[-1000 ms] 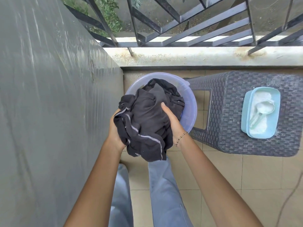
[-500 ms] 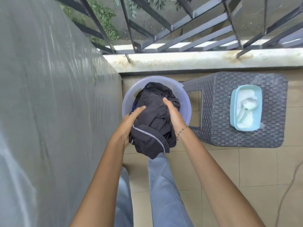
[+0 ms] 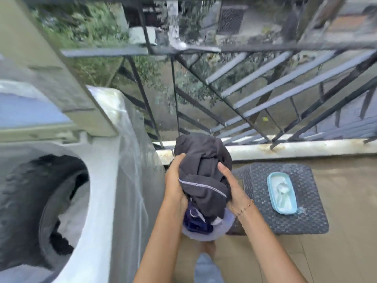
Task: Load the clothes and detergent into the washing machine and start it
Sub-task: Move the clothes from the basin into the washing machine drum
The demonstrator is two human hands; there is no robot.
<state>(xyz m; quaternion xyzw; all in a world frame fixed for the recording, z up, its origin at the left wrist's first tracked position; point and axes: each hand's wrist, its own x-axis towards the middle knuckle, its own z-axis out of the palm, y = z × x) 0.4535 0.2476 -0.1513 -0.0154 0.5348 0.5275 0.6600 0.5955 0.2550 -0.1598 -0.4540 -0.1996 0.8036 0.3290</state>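
Observation:
A bundle of dark grey clothes (image 3: pixel 204 166) is held up in the air between my left hand (image 3: pixel 175 180) and my right hand (image 3: pixel 230 184), both gripping it from the sides. Below it on the floor sits the pale purple basin (image 3: pixel 206 233) with a dark blue garment (image 3: pixel 195 219) still in it. The top-loading washing machine (image 3: pixel 106 180) stands at the left with its lid (image 3: pixel 40 64) raised and its round drum opening (image 3: pixel 44 209) showing. A light blue detergent tub (image 3: pixel 282 193) with white powder and a scoop rests on the stool.
A dark woven plastic stool (image 3: pixel 302 217) stands to the right of the basin on the tiled floor (image 3: pixel 346 201). A metal railing (image 3: pixel 265 94) over a white ledge (image 3: pixel 285 148) borders the balcony ahead. My legs in blue jeans (image 3: pixel 208 268) are below.
Both hands have lifted the dark clothes out of the basin and up. The view has swung up and left, bringing the open washing machine into sight.

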